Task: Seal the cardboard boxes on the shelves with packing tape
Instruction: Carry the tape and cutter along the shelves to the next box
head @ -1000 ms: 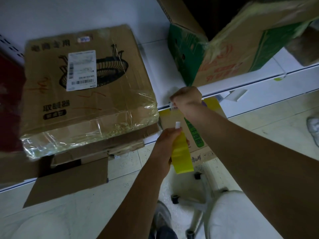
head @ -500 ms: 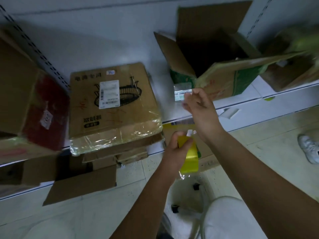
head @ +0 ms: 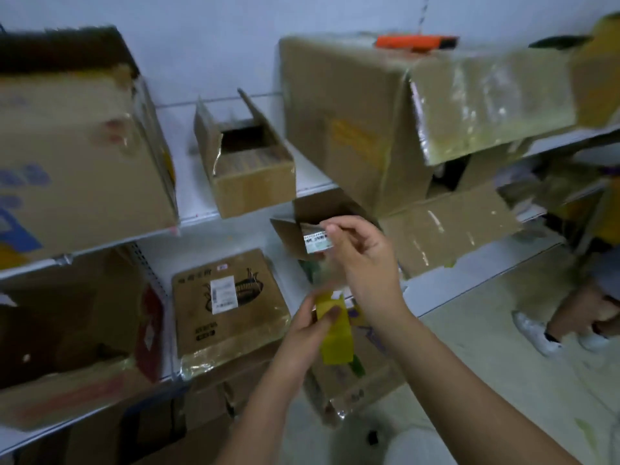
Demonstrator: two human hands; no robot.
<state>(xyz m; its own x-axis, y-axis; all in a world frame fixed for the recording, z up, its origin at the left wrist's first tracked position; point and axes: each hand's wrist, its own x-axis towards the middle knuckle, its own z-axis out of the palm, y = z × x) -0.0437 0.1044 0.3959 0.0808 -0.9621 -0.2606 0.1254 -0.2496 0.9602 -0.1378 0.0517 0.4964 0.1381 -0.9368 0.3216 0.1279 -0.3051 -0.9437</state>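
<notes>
My left hand (head: 307,330) grips a yellow tape roll (head: 333,330) in front of the lower shelf. My right hand (head: 360,253) is raised above it and pinches the free end of clear tape (head: 317,241), which has a white label stuck on it. A stretch of tape runs between the two hands. A small open cardboard box (head: 248,162) stands on the upper shelf, its flaps up. A flat box with a basket print (head: 231,303) lies on the lower shelf, wrapped in tape along its front edge.
A big box (head: 77,156) fills the upper shelf's left. A large taped box (head: 402,112) with an orange thing on top sits at the right, another box (head: 446,229) under it. Someone's legs and white shoes (head: 536,333) stand on the floor at right.
The view has swung upward and back, bringing the upper shelf into sight. My right hand rose, drawing the tape end away from the roll; the left hand kept hold of the roll.
</notes>
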